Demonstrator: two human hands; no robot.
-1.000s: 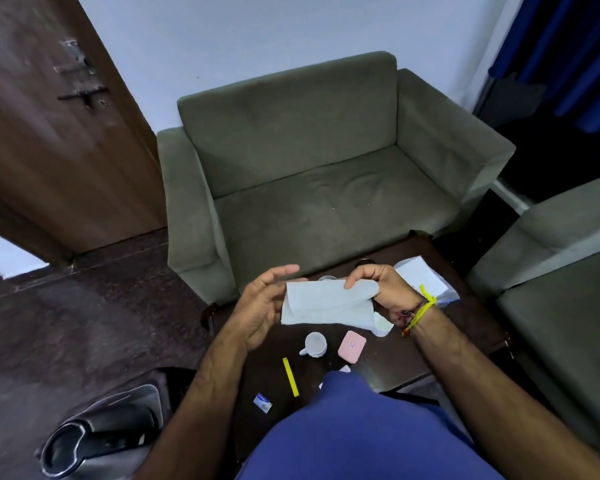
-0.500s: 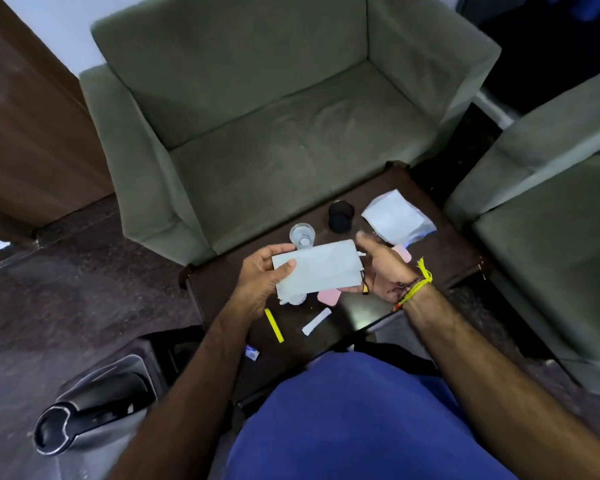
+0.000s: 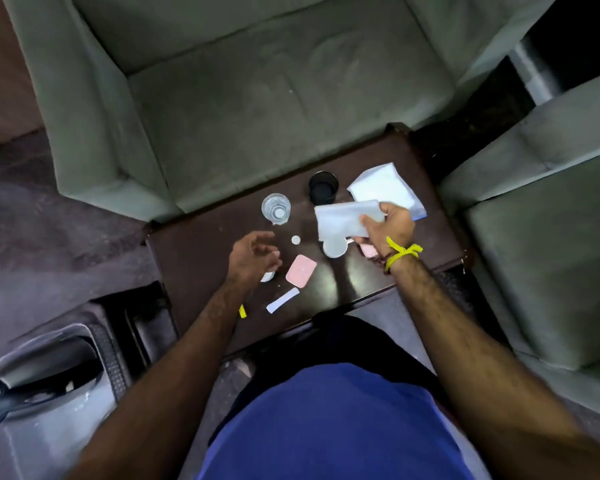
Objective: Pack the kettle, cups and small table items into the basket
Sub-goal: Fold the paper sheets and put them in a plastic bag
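Observation:
My right hand (image 3: 387,230) grips a folded white napkin (image 3: 343,220) above the dark wooden table (image 3: 361,282). My left hand (image 3: 252,259) hovers over the table's left part with loosely curled fingers, holding nothing; a white cup (image 3: 268,276) peeks out just under it. On the table stand a clear glass (image 3: 276,208) and a black cup (image 3: 323,188). A white saucer or lid (image 3: 335,247), a pink packet (image 3: 301,270), a white sachet (image 3: 282,300), a yellow sachet (image 3: 242,311) and a small white disc (image 3: 295,240) lie around. The steel kettle (image 3: 39,372) sits low at the left.
A second folded white cloth (image 3: 385,187) lies at the table's far right. A green sofa (image 3: 257,91) stands behind the table and a green armchair (image 3: 548,230) at its right. A dark basket rim (image 3: 136,323) shows beside the kettle on the floor.
My left hand has let go of the napkin and dropped toward the table's left side. My right hand has carried the folded napkin to the right. The camera has tilted further down.

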